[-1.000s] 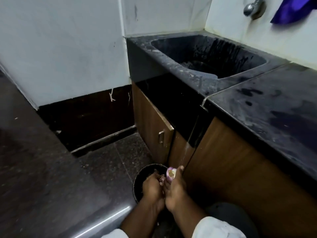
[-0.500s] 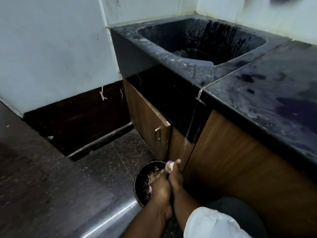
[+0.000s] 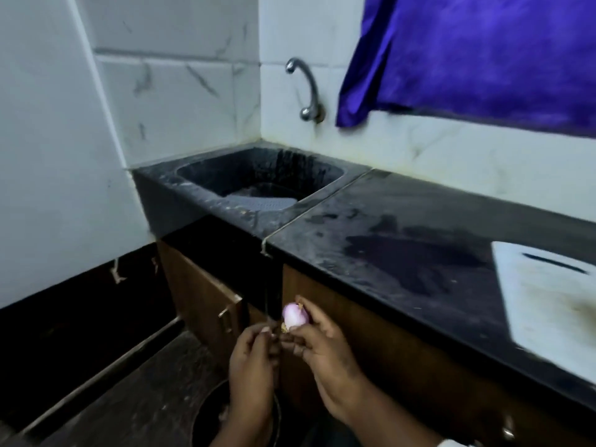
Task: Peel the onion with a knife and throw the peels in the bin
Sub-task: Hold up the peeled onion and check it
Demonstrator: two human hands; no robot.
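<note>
A small pink peeled onion (image 3: 294, 316) is pinched in the fingertips of my right hand (image 3: 325, 356), in front of the brown cabinet. My left hand (image 3: 253, 359) is just left of it, fingers curled together near the onion's lower end; whether it holds a scrap of peel is unclear. Below both hands stands the round black bin (image 3: 206, 414) on the floor, mostly hidden by my left forearm. No knife shows in view.
A black counter (image 3: 403, 240) runs to the right with a white cutting board (image 3: 554, 301) at its far end. A black sink (image 3: 261, 182) with a tap (image 3: 306, 88) is in the corner. Purple cloth (image 3: 483, 56) hangs above. Cabinet door handle (image 3: 225, 316) sits left of my hands.
Both hands have risen from inside the bin's mouth to cabinet height with the onion. The view has tilted up, showing the tap, cloth and cutting board.
</note>
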